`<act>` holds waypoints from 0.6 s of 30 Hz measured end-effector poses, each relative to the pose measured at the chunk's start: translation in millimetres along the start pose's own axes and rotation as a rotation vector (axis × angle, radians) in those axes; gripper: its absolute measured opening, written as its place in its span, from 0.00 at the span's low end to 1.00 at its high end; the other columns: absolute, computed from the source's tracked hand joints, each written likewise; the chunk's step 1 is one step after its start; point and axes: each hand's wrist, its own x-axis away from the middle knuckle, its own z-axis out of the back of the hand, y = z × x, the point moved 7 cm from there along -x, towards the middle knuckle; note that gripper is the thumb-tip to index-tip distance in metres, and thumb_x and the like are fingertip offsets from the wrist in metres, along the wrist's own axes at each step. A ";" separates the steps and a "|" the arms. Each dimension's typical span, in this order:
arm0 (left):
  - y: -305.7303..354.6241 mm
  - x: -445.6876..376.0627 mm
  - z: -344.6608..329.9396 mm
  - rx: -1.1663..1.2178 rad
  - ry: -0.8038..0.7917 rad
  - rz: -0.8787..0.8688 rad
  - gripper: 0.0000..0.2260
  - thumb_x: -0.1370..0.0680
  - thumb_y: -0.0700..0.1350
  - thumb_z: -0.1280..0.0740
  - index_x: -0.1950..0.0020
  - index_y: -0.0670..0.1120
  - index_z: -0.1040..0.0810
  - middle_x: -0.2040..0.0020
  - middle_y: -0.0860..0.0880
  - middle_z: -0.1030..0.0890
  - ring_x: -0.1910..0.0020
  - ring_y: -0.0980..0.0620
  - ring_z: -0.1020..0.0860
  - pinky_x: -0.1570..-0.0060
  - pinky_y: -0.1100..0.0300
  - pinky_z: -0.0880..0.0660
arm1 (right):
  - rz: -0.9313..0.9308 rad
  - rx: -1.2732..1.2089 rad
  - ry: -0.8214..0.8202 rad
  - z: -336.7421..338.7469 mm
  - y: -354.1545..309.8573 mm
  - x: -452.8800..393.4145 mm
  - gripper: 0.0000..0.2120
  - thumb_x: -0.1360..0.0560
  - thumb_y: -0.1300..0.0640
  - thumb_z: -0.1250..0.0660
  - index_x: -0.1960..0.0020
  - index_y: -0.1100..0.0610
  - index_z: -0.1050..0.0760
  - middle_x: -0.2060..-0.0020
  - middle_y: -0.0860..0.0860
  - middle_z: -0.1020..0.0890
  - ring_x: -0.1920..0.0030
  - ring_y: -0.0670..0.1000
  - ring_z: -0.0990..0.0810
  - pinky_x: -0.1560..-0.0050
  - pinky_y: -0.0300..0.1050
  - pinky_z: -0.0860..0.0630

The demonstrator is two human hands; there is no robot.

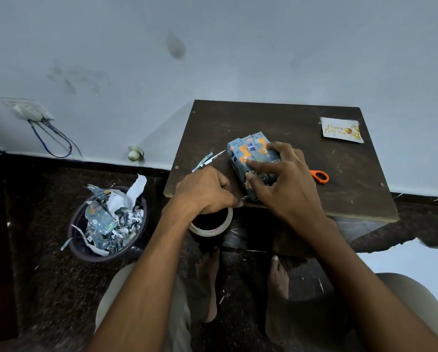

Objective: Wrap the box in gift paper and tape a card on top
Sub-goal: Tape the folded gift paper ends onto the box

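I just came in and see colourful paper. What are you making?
A present. The right hand holds the wrapped box steady on the small table, while the left hand grips the tape roll at the table's edge. The birthday card lies apart at the far corner, not yet taped on.

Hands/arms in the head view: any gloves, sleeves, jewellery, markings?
None visible. Left hand and right hand are bare: no gloves, rings, watch or bands. Both forearms are uncovered to the frame edge, so no sleeves show. Light beige trousers are visible below; feet are bare.
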 end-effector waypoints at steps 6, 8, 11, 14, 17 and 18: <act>-9.3 2.9 3.4 0.026 -0.011 0.020 0.07 0.36 0.59 0.22 0.64 0.59 0.16 0.65 0.58 0.17 0.56 0.56 0.20 0.52 0.57 0.22 | 0.011 -0.035 0.011 0.7 1.9 1.9 0.14 0.26 0.49 0.26 0.40 0.44 0.16 0.29 0.52 0.26 0.30 0.54 0.31 0.38 0.59 0.24; -21.1 3.6 7.4 0.036 -0.019 0.043 0.06 0.36 0.57 0.21 0.65 0.59 0.16 0.68 0.59 0.19 0.57 0.55 0.20 0.52 0.58 0.22 | 0.010 -0.047 0.018 1.7 4.5 1.1 0.14 0.26 0.49 0.26 0.41 0.44 0.15 0.29 0.51 0.26 0.31 0.53 0.31 0.39 0.58 0.24; -43.5 6.5 9.1 0.149 -0.056 0.070 0.07 0.37 0.54 0.20 0.66 0.55 0.16 0.70 0.58 0.20 0.60 0.54 0.21 0.52 0.58 0.23 | 0.013 -0.055 0.011 1.0 5.7 0.4 0.14 0.25 0.49 0.27 0.40 0.44 0.16 0.29 0.50 0.26 0.31 0.52 0.32 0.39 0.58 0.24; -51.1 9.6 7.1 0.264 -0.094 0.055 0.08 0.36 0.53 0.19 0.66 0.52 0.15 0.68 0.56 0.19 0.60 0.54 0.22 0.52 0.56 0.23 | 0.029 -0.077 0.004 2.0 6.0 1.5 0.14 0.24 0.47 0.27 0.39 0.43 0.16 0.29 0.48 0.28 0.30 0.50 0.33 0.38 0.53 0.25; -48.3 10.4 6.4 0.306 -0.102 0.040 0.09 0.37 0.53 0.19 0.66 0.52 0.15 0.67 0.55 0.18 0.59 0.54 0.21 0.49 0.55 0.22 | 0.048 -0.123 -0.070 4.5 8.1 4.0 0.16 0.24 0.46 0.28 0.36 0.43 0.18 0.28 0.46 0.30 0.29 0.47 0.36 0.35 0.43 0.34; -46.7 10.2 6.0 0.309 -0.105 0.036 0.09 0.38 0.54 0.19 0.66 0.52 0.15 0.66 0.55 0.17 0.59 0.54 0.21 0.49 0.54 0.22 | 0.060 -0.125 -0.096 5.0 8.4 5.6 0.19 0.26 0.46 0.28 0.35 0.43 0.19 0.27 0.46 0.31 0.28 0.47 0.36 0.35 0.42 0.36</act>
